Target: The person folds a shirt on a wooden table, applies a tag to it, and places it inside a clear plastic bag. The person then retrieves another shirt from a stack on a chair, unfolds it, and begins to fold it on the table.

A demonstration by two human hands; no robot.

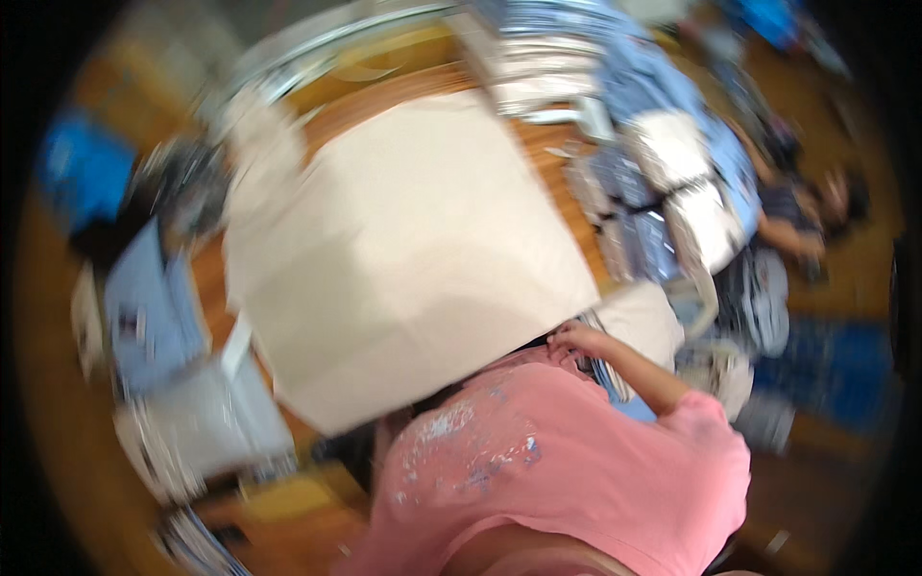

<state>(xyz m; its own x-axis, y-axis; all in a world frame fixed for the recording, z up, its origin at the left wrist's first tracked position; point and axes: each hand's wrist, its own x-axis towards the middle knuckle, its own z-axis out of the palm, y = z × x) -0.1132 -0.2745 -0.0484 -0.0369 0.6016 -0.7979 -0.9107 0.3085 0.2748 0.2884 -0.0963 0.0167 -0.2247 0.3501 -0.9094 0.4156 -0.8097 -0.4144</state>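
while blur hides whether the hands grip, one hand (576,338) touches the beige sheet (403,259).

Right hand (574,338) bent up, fingers curled; blurred.

Item: a large pale cream sheet (413,250), plain and unmarked, softened by motion blur; cloth, paper or board could not be told.
Shape: roughly four-sided, one corner pointing down and to the left of the fingers.
Pose: lay spread open and flat, turned on the diagonal.
Position: stretched up and to the left from the fingers (569,336) of the right hand (581,341), its lower right edge meeting the fingertips.
Contact: fingers touched that edge; whether they gripped it could not be told.
Second item: a smaller cream piece (645,322) lay just right of the fingers, beside the sheet's lower right corner.
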